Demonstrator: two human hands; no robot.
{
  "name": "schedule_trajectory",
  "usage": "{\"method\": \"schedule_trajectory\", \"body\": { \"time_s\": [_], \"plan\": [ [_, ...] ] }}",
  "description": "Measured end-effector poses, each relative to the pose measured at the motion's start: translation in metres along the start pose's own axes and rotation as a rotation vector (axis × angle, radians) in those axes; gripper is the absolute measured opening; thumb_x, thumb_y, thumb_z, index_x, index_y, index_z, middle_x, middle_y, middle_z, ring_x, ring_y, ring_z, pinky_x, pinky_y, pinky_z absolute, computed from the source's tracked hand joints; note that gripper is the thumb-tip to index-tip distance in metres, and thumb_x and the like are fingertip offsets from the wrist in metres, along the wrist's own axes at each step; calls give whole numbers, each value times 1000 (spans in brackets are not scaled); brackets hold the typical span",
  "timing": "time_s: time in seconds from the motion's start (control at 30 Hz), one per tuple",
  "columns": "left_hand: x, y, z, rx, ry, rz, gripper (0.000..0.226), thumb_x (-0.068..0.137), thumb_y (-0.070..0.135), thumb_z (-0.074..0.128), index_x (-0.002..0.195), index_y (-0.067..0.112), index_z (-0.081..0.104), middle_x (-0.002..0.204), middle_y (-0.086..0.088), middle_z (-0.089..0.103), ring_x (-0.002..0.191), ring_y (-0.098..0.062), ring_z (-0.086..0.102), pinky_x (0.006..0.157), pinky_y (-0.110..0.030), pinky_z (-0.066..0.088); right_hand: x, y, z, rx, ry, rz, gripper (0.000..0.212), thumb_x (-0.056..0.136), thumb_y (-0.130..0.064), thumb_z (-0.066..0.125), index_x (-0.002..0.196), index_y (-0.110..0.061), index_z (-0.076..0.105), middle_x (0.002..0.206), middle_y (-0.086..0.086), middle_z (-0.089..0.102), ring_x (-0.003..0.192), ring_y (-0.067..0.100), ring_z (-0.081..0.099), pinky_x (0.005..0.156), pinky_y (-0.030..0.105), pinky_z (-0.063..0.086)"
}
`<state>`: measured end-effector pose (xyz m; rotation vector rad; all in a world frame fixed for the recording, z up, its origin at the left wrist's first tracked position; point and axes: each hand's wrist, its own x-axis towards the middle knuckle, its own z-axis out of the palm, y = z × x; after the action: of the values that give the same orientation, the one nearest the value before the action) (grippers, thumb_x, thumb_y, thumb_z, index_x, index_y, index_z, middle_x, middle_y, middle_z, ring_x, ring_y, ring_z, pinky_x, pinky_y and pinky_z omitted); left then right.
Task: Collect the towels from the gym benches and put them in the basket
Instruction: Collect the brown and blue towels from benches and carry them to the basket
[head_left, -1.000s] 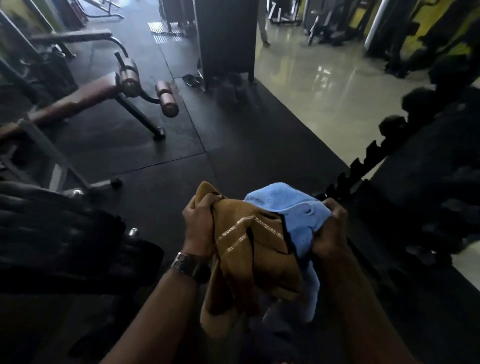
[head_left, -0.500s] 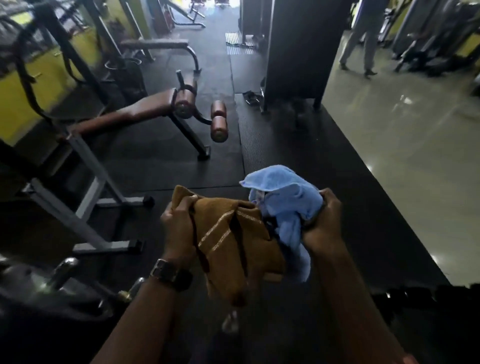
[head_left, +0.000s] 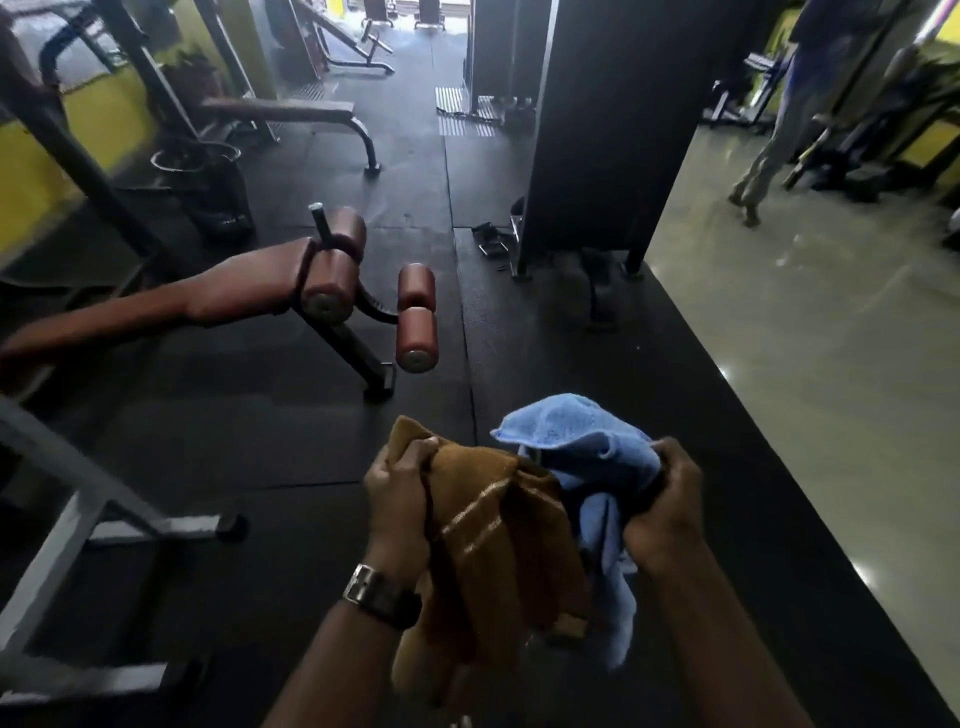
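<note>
I hold two towels in front of me above the black rubber floor. My left hand (head_left: 397, 491), with a watch on the wrist, grips a brown towel (head_left: 498, 551) with pale stripes that hangs down between my arms. My right hand (head_left: 667, 499) grips a light blue towel (head_left: 582, 441), bunched above the fist and hanging below it. The two towels touch in the middle. A dark round basket (head_left: 208, 176) stands far left by the yellow wall.
A brown padded sit-up bench (head_left: 239, 283) with roller pads (head_left: 415, 317) stands ahead on the left. A flat bench (head_left: 280, 111) lies further back. A grey metal frame (head_left: 78, 499) is at near left. A black column (head_left: 602, 130) rises ahead; a person (head_left: 779, 119) walks on the shiny floor at right.
The view has swung left and forward: the sit-up bench is nearer and the dumbbell rack on the right has left the frame. Both hands keep the same hold on the towels.
</note>
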<state>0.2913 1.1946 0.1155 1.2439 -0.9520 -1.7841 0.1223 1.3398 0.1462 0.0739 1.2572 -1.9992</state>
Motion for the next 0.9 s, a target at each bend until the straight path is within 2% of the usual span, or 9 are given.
{"method": "schedule_trajectory", "body": {
  "time_s": [0.1, 0.2, 0.3, 0.4, 0.47, 0.57, 0.73, 0.83, 0.9],
  "plan": [
    [56, 22, 49, 19, -47, 7, 13, 78, 23, 69, 88, 14, 70, 82, -7, 69, 81, -23, 64, 76, -40, 54, 59, -22, 27, 37, 18, -17, 14, 64, -27, 54, 53, -20, 59, 54, -1, 52, 52, 13, 56, 48, 21, 47],
    [122, 33, 111, 7, -74, 17, 16, 78, 23, 68, 91, 13, 71, 83, -7, 67, 82, -23, 61, 78, -41, 52, 136, -40, 53, 90, 35, -9, 12, 54, -27, 58, 54, -21, 47, 53, -1, 40, 51, 13, 44, 46, 21, 39],
    [186, 43, 172, -38, -76, -32, 42, 69, 35, 72, 104, 13, 66, 93, -10, 71, 85, -24, 67, 83, -44, 56, 214, -56, 82, 147, 25, -16, 21, 62, -21, 51, 48, -20, 36, 45, -2, 32, 48, 14, 34, 42, 19, 33],
    [247, 57, 231, 16, -55, -65, 62, 61, 48, 77, 116, 21, 62, 106, -14, 71, 98, -32, 69, 94, -56, 53, 292, -79, 121, 132, 20, -11, 26, 76, -19, 43, 50, -18, 41, 48, 2, 35, 51, 15, 33, 46, 24, 31],
    [286, 70, 274, 35, -119, -53, 51, 61, 46, 80, 106, 24, 69, 101, -16, 72, 93, -34, 69, 93, -61, 52, 345, -100, 151, 121, -63, 10, 33, 83, -22, 41, 55, -13, 56, 54, 7, 47, 55, 19, 46, 52, 26, 39],
    [338, 91, 324, 62, -175, -9, 39, 61, 42, 83, 96, 28, 72, 96, -12, 76, 91, -32, 73, 82, -53, 59, 412, -128, 190, -8, -105, -61, 43, 86, -29, 43, 57, -17, 73, 56, 2, 64, 58, 14, 63, 52, 24, 49],
    [420, 121, 388, 6, -250, -60, 40, 70, 36, 76, 106, 18, 73, 101, -11, 76, 93, -25, 74, 74, -35, 58, 520, -164, 236, 73, -112, -19, 21, 78, -24, 52, 70, -11, 66, 59, 2, 59, 56, 16, 59, 52, 27, 47],
    [474, 133, 420, -29, -254, -80, 24, 70, 29, 75, 92, 18, 78, 93, -12, 77, 82, -23, 75, 65, -30, 57, 590, -178, 265, 98, -155, -23, 23, 78, -21, 48, 56, -16, 55, 52, -3, 49, 49, 12, 51, 47, 22, 42],
    [522, 141, 439, -43, -255, -59, 19, 76, 22, 73, 94, 18, 77, 95, -14, 77, 81, -24, 75, 63, -30, 58, 641, -189, 288, 63, -173, -37, 25, 75, -23, 49, 51, -20, 51, 50, -4, 45, 46, 11, 47, 43, 20, 39]
  ]
}}
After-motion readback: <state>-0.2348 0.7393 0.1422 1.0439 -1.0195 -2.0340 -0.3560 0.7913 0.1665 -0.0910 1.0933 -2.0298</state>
